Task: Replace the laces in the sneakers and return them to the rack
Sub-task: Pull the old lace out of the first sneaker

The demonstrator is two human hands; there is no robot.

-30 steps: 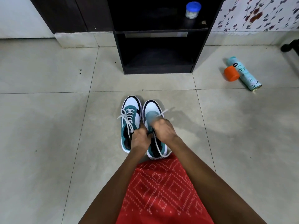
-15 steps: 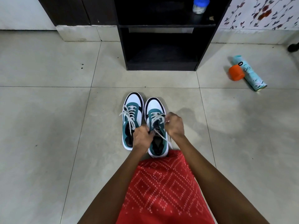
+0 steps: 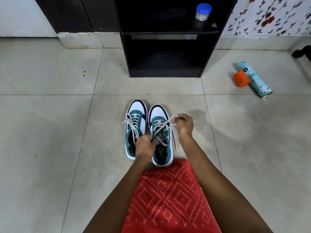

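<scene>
A pale tiled floor (image 3: 50,132) fills most of the view, with a black shoe rack (image 3: 125,52) standing on it against the far wall. Nearest the camera lies the person's red garment (image 3: 168,199) with a white diamond print, both forearms reaching forward past it. Between garment and rack, well short of the rack, two teal, white and black sneakers stand side by side on the floor, toes pointing at the rack: the left sneaker (image 3: 137,108) and the right sneaker (image 3: 158,113), touching or nearly so. The right hand (image 3: 184,125) is raised just beside the right sneaker's toe end, fingers curled, pinching one end of its white lace (image 3: 161,126) and drawing it up taut; a loose strand hangs down along that shoe's outer side. The left hand (image 3: 144,147) sits over the gap between the shoes, fingers curled tight on the same lace at the upper eyelets. The left sneaker's own lace (image 3: 132,125) lies slack across its tongue. Far right on the floor, a teal spray can (image 3: 257,83) lies on its side, touching an orange cap (image 3: 241,79). A small blue-lidded jar (image 3: 203,12) stands on the rack's upper shelf.
</scene>
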